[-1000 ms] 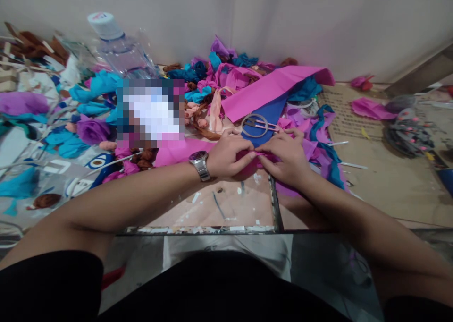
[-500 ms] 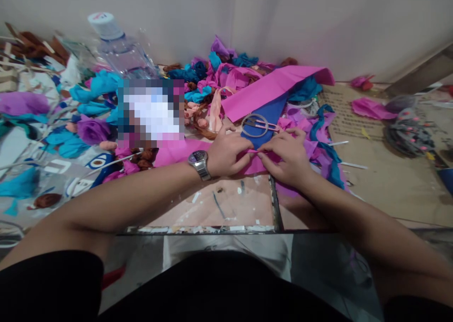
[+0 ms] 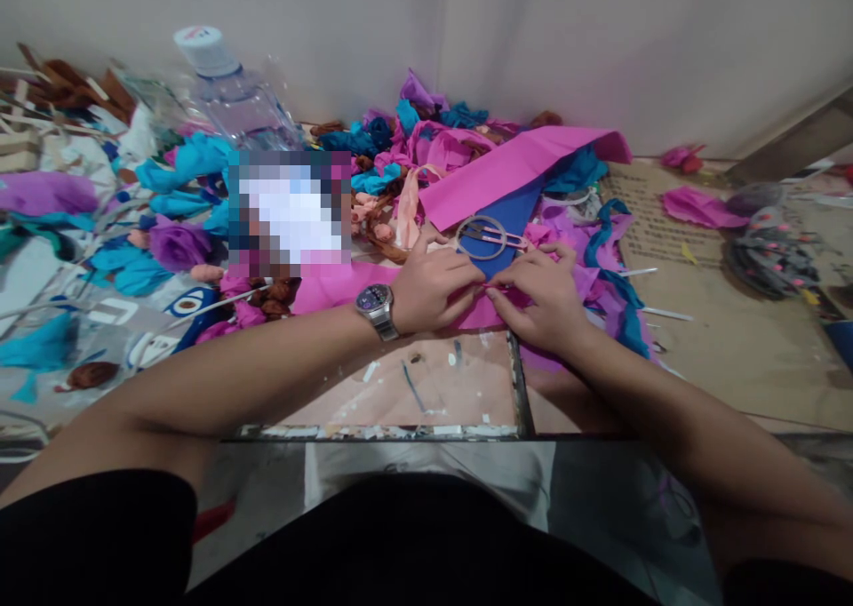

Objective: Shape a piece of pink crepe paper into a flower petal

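I hold the magenta crepe-like sheet (image 3: 478,315) in narrow fingertip pinches of the left hand (image 3: 436,288) and right hand (image 3: 545,297), over the tabletop (image 3: 373,397), just in front of the blue sheet (image 3: 518,201). For an even edge, I should level both thumbs and press lightly.

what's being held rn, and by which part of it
Pink paper: the left hand and right hand pinch it between thumbs and forefingers, seemingly at its far edge; the fingers hide the exact spot.
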A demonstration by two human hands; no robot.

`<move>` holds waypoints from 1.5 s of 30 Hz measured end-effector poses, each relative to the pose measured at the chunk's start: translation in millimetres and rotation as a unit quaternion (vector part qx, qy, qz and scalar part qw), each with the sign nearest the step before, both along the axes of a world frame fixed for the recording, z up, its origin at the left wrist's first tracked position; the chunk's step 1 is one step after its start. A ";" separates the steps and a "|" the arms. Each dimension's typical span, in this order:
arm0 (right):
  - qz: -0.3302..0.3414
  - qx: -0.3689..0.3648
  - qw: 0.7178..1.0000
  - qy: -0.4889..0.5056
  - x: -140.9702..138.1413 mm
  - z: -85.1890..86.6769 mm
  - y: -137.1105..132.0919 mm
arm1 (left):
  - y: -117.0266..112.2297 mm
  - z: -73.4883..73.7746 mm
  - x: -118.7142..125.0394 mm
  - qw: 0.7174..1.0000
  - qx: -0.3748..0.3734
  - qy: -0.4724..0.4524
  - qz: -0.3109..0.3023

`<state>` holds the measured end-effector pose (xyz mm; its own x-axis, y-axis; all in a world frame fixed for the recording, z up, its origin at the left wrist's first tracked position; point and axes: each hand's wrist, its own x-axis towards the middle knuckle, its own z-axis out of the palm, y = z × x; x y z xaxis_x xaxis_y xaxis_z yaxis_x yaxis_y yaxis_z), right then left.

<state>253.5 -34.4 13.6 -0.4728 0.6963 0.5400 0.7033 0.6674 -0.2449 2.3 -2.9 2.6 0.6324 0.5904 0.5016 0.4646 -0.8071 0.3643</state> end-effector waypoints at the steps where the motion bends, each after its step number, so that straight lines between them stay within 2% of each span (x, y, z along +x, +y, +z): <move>1: 0.000 0.000 1.000 0.000 0.0 0.1 -0.2 | 0.0 0.3 0.0 1.000 -0.001 0.001 -0.001; 7: -0.005 -0.007 1.000 -0.005 0.4 0.7 -0.6 | 0.2 1.9 -0.4 1.000 -0.015 0.001 -0.005; 14: 0.014 0.022 0.999 0.019 0.5 -2.4 2.2 | -0.4 2.7 -1.0 1.000 -0.006 -0.009 0.006; 25: -0.022 0.022 1.000 0.002 1.6 -3.4 2.9 | 3.9 1.0 -1.3 0.996 -0.048 -0.041 0.056; 33: 0.002 -0.003 1.000 0.003 1.8 -5.4 3.5 | 1.5 -3.7 -0.4 0.998 -0.065 -0.015 -0.005; 45: 0.011 -0.018 1.000 -0.014 0.8 -1.1 1.7 | 2.1 -6.8 0.7 0.997 -0.073 -0.017 -0.012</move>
